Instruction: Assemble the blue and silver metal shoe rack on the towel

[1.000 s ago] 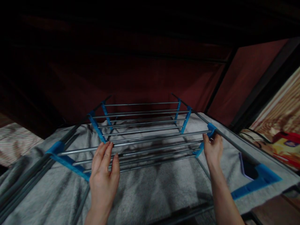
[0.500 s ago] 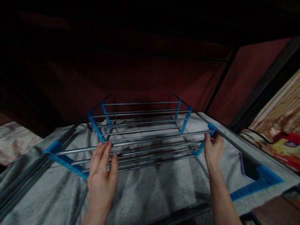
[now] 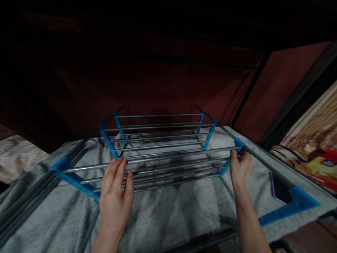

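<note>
A shoe rack (image 3: pixel 171 161) of grey metal tubes and blue plastic brackets lies over a grey blanket. My left hand (image 3: pixel 116 196) rests across its tubes at the left, fingers stretched over the front tube and thumb apart. At the right, my right hand (image 3: pixel 240 167) is closed around the joint where a blue bracket (image 3: pixel 239 143) meets the side pole. Its fingertips are partly hidden behind that joint. Another blue bracket (image 3: pixel 60 164) sits on the left pole, and a loose-ended blue bracket (image 3: pixel 292 207) juts out at the lower right with no tubes visible in it.
The grey blanket (image 3: pixel 168 218) spreads under the rack. A phone-like dark object with a pale purple edge (image 3: pixel 279 189) lies near the right pole. Dark red panels (image 3: pixel 158 84) rise behind. A red and yellow packet (image 3: pixel 322 165) lies at far right, a striped cloth (image 3: pixel 18 154) at far left.
</note>
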{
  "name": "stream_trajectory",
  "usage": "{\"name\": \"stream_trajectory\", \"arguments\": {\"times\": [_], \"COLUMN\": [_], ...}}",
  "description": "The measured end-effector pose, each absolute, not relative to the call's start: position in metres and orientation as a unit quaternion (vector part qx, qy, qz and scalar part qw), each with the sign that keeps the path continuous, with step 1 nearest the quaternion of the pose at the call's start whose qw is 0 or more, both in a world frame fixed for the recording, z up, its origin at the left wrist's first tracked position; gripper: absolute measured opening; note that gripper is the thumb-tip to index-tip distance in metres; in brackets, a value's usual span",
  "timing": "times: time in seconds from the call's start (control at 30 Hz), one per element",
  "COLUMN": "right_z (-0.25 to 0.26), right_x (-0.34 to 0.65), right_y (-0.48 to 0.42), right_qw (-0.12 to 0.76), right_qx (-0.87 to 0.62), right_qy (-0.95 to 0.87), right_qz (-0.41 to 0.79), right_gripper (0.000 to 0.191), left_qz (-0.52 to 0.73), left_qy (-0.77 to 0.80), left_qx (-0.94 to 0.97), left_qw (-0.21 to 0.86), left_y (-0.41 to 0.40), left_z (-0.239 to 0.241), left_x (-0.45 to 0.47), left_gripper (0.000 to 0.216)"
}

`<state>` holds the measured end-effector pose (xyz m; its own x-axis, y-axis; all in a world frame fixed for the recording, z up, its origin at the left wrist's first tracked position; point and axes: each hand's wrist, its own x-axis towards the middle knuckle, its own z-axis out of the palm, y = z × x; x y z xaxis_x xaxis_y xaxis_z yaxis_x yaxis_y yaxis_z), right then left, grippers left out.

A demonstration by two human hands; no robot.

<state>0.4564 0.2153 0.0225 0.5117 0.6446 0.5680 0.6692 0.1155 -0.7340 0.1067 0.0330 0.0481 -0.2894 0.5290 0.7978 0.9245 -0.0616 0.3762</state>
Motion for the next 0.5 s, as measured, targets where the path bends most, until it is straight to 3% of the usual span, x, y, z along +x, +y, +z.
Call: {"name": "stream_trajectory", "arguments": {"times": [0.33, 0.5], "right_z": [0.025, 0.0305], "right_x": [0.4544, 0.454], "right_y": [0.2149, 0.2163], "right_qw": [0.573, 0.656], "right_qx": [-0.653, -0.551], "right_qy": [-0.496, -0.5], "right_qz": [0.011, 0.131], "right_gripper": [0.042, 0.04], "left_qz": [-0.473, -0.47], "left_qy": [-0.653, -0.657], "left_qx": [-0.555, -0.552], "left_qw": [0.205, 0.208], "left_y": [0.0334, 0.0302], "left_z": [0.0495, 0.0503], "left_x": [0.1069, 0.1071], "left_gripper": [0.047, 0.044]}}
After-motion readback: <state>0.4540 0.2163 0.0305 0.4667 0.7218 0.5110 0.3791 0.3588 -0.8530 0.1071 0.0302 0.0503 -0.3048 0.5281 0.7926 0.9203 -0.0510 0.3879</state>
